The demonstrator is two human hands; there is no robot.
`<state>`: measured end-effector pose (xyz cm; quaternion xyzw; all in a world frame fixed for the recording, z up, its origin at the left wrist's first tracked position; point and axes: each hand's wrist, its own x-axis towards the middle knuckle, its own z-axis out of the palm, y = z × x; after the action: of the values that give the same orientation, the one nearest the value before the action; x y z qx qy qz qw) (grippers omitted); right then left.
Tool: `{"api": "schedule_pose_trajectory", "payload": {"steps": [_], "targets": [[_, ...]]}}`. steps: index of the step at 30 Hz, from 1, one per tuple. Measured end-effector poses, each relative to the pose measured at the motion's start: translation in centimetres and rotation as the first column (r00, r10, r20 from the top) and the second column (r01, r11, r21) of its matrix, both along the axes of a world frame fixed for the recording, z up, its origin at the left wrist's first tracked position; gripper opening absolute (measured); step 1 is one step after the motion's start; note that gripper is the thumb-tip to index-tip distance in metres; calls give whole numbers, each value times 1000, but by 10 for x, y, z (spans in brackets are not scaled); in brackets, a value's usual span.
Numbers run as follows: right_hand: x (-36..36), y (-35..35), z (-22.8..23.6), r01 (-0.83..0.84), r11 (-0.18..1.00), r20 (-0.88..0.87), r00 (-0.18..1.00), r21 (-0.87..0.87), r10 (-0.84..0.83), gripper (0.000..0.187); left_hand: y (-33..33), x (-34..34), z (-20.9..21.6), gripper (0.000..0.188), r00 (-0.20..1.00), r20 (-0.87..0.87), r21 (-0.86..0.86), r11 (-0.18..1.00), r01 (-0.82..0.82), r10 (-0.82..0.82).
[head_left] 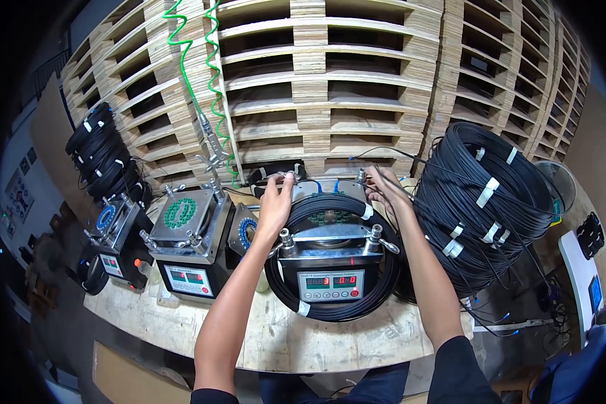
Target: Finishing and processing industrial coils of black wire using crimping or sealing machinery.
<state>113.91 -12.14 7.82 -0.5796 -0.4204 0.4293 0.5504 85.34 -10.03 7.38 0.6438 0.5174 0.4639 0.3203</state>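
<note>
A coil of black cable (370,308) hangs looped around the middle pressure machine (296,259), which has a steel top plate, clamp levers and a lit red-and-green display. Both my arms reach past it to its far side. My left hand (276,200) is at the far left corner, fingers drawn together; what they pinch is too small to make out. At the far right corner, beside a steel post (361,176), my right hand (387,188) has its fingers curled, their hold partly hidden. Two blue cable ends (337,186) show between the hands at the plate's back.
A tall stack of black cable coils (485,202) with white ties stands right. Two similar machines (185,232) (114,232) are left, with more coils (101,148) behind. Wooden pallets (363,74) rise at the back; green spiral air hoses (182,50) hang before them.
</note>
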Motion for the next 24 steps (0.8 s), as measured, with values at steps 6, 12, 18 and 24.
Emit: {"api": "schedule_pose_trajectory", "payload": {"steps": [6,12,18,24], "targets": [[18,26,-1,-59,998,698,716,24,25,56,6,8,-9,66,1000,-2,39,999,7,-7],[9,24,-2,-423,889,508,812,175,287,64,6,1,-9,65,999,28,70,997,-34,32],[24,23,10,-456,888,425,816,58,391,44,-5,12,-2,64,998,51,56,998,-34,31],[10,-25,23,-209,977,174,961,-50,214,44,-12,8,2,60,994,75,71,994,-85,80]]}}
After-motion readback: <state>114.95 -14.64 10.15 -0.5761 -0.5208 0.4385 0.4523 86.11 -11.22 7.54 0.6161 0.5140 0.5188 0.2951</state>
